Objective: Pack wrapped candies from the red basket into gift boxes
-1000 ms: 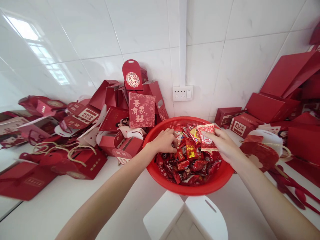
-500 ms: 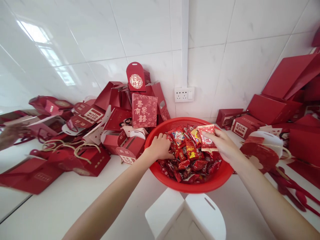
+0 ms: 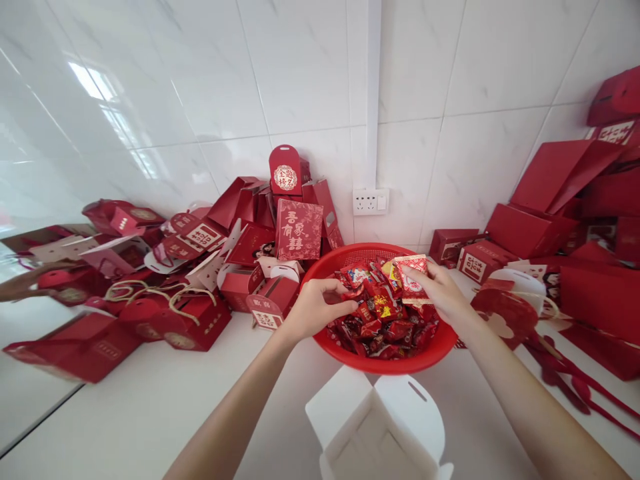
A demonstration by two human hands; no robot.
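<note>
A red plastic basket [image 3: 395, 365] holds many wrapped candies [image 3: 383, 307]. My right hand [image 3: 443, 288] pinches a red-and-white patterned packet [image 3: 413, 279] over the basket's right side. At the basket's left side, my left hand [image 3: 320, 307] has thumb and forefinger closed round a small red wrapped candy [image 3: 354, 293], just above the pile. In front of the basket stands an open white box [image 3: 383, 440], its flaps spread and its visible inside bare.
Red gift boxes and bags [image 3: 187, 320] are heaped on the left along the tiled wall. More red boxes [image 3: 530, 230] are piled on the right, with red ribbons before them. Another person's hand [image 3: 23, 285] shows at the far left. A wall socket [image 3: 370, 201] sits behind the basket.
My left hand has risen slightly from the candies, now with a small red one between its fingers. The right hand still holds the packet. The view has shifted, showing more of the white box.
</note>
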